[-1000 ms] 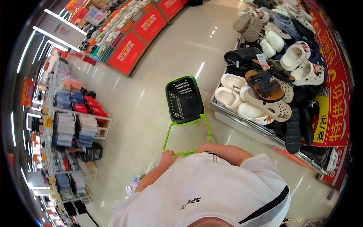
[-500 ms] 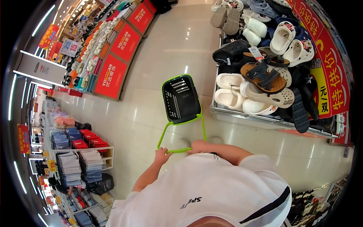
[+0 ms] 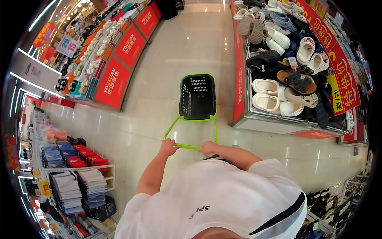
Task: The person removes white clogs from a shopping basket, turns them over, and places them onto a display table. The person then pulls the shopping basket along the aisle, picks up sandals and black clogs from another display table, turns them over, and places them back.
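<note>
A black shopping basket (image 3: 204, 104) with a green rim and pierced walls is in front of me, and nothing shows inside it. Its green handle (image 3: 188, 146) is swung back toward my body. My left hand (image 3: 170, 147) is closed around the handle's left corner. Near the right corner, my right hand (image 3: 207, 147) is also closed on the handle. Whether the basket's bottom touches the floor, I cannot tell.
On the right is a display bin (image 3: 258, 119) piled with clogs and sandals (image 3: 297, 81). A red-panelled counter (image 3: 109, 85) of goods runs along the left. Shelves with folded clothes (image 3: 65, 191) stand lower left. Tiled floor (image 3: 159, 87) lies between. A dark-clothed person (image 3: 170, 10) is far ahead.
The basket has turned from tilted to nearly straight ahead, and the handle with both hands sits slightly higher in view. The shoe bin has shifted right in the view.
</note>
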Action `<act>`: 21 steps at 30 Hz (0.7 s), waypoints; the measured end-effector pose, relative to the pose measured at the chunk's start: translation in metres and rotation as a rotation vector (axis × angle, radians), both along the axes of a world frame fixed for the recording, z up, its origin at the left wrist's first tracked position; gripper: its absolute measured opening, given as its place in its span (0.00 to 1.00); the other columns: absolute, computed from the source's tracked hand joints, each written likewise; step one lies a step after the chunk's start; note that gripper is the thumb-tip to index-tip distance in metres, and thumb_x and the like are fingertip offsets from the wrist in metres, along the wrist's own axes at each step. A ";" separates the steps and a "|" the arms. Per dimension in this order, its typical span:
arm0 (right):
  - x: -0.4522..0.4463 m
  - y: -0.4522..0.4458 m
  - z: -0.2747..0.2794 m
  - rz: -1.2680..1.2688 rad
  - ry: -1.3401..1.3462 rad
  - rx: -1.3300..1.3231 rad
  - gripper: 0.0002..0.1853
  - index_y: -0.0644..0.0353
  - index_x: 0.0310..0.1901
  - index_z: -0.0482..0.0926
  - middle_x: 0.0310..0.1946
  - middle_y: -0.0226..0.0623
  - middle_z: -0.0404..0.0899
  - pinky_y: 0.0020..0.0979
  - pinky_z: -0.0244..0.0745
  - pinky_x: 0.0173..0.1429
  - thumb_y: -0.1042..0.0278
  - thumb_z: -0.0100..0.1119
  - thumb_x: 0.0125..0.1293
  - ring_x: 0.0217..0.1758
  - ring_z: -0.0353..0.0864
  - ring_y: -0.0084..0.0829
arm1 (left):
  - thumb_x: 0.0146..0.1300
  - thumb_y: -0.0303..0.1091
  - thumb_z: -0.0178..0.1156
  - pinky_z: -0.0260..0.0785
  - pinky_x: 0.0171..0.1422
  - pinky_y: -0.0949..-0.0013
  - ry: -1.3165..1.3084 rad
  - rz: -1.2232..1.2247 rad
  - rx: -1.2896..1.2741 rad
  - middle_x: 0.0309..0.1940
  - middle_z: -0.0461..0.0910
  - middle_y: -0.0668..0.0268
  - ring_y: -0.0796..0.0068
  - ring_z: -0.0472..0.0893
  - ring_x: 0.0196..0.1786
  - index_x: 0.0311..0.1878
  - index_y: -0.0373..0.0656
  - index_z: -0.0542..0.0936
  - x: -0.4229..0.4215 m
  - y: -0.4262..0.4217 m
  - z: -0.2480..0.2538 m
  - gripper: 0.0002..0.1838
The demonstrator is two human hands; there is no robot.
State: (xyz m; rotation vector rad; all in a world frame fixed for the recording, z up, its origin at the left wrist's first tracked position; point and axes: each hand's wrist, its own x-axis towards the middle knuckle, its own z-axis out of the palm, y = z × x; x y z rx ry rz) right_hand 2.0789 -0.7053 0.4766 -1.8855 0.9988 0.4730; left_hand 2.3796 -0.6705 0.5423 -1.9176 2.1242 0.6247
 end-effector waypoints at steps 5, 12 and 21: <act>0.049 0.007 -0.010 -0.075 -0.189 -0.087 0.32 0.59 0.52 0.84 0.47 0.54 0.84 0.50 0.77 0.57 0.34 0.50 0.72 0.52 0.83 0.53 | 0.65 0.64 0.61 0.70 0.62 0.47 -0.030 -0.032 0.042 0.54 0.78 0.56 0.42 0.73 0.55 0.54 0.47 0.82 0.066 -0.024 0.014 0.30; 0.063 -0.021 0.063 -0.187 -0.074 -0.039 0.25 0.48 0.60 0.80 0.52 0.49 0.82 0.51 0.76 0.58 0.41 0.53 0.72 0.57 0.80 0.52 | 0.65 0.65 0.60 0.72 0.61 0.47 -0.038 -0.107 0.030 0.53 0.78 0.56 0.43 0.75 0.55 0.54 0.48 0.82 0.094 -0.066 0.019 0.30; 0.088 -0.098 0.031 0.079 0.108 -0.044 0.28 0.53 0.53 0.86 0.51 0.46 0.85 0.50 0.78 0.57 0.37 0.59 0.65 0.56 0.83 0.49 | 0.66 0.62 0.61 0.75 0.58 0.49 -0.022 -0.098 0.061 0.53 0.79 0.57 0.46 0.77 0.53 0.54 0.47 0.82 0.106 -0.116 -0.006 0.28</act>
